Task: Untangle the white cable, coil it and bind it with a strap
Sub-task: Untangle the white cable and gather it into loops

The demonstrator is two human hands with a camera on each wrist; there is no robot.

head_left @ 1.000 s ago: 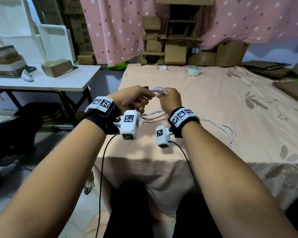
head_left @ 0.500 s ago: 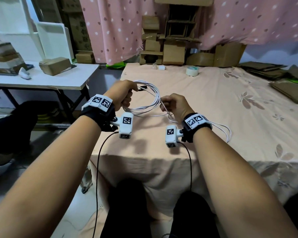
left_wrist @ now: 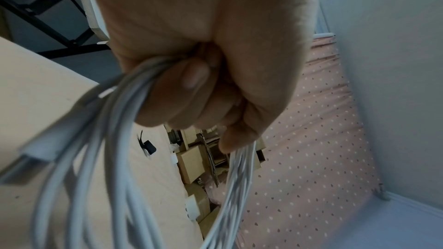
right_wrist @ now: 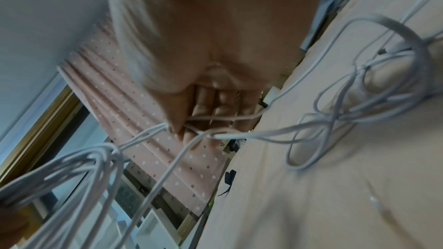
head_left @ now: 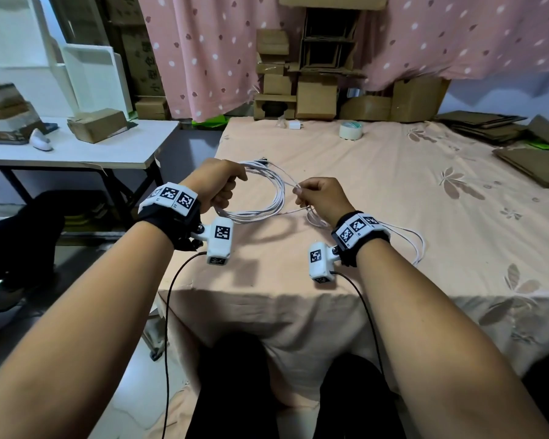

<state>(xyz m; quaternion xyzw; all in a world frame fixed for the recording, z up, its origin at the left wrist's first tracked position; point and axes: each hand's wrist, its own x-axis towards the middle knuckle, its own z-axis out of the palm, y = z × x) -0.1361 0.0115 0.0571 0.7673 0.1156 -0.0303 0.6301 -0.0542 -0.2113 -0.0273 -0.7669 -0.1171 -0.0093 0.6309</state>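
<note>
My left hand (head_left: pixel 222 182) grips several loops of the white cable (head_left: pixel 267 198) in a fist above the bed's near corner; the left wrist view shows the coil (left_wrist: pixel 115 139) running through its curled fingers, with a flat white plug (left_wrist: pixel 45 145) beside it. To the right, my right hand (head_left: pixel 317 194) pinches a strand of the same cable (right_wrist: pixel 153 130) between thumb and fingertips. Loose cable (head_left: pixel 415 245) trails behind my right wrist over the bed, and tangled loops (right_wrist: pixel 347 101) lie on the sheet. A small dark strap (left_wrist: pixel 148 147) lies on the bed past the coil.
The bed (head_left: pixel 393 191) has a peach floral sheet. A tape roll (head_left: pixel 351 131) and a white charger (head_left: pixel 295 124) lie at its far end, before stacked cardboard boxes (head_left: pixel 314 90). Flattened cardboard (head_left: pixel 533 144) lies at the right. A white table (head_left: pixel 76 150) with a box stands at the left.
My hands have drawn apart and lowered. The bunched cable has opened into a round coil hanging from my left hand, and my right hand has slid out along a strand.
</note>
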